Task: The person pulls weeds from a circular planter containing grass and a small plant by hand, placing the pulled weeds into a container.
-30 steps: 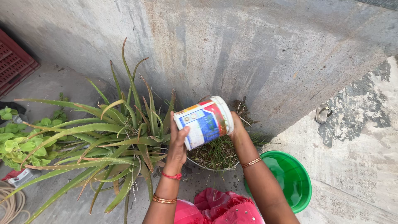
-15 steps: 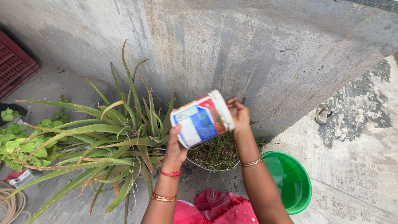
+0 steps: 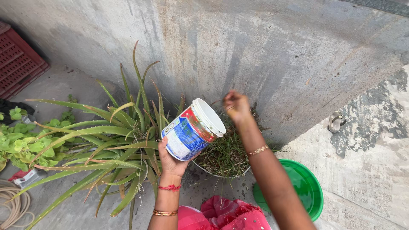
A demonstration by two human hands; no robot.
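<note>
the left hand [image 3: 172,159] grips a tilted tub [image 3: 191,130] from below, beside the aloe [image 3: 115,140], while the right hand [image 3: 235,105], fingers bunched shut, hangs over the grassy pot [image 3: 226,155].

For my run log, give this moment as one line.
left hand: holds tilted white bucket | right hand: closed, raised over grassy pot | aloe plant left | green basin right

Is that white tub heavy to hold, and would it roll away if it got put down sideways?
Probably light: the left hand alone carries the tub from below, tipped on its side, and what shows of its inside looks bare. It seems stiff, since its round rim keeps its shape. Laid sideways it would likely roll, because its wall is round and smooth.
</note>
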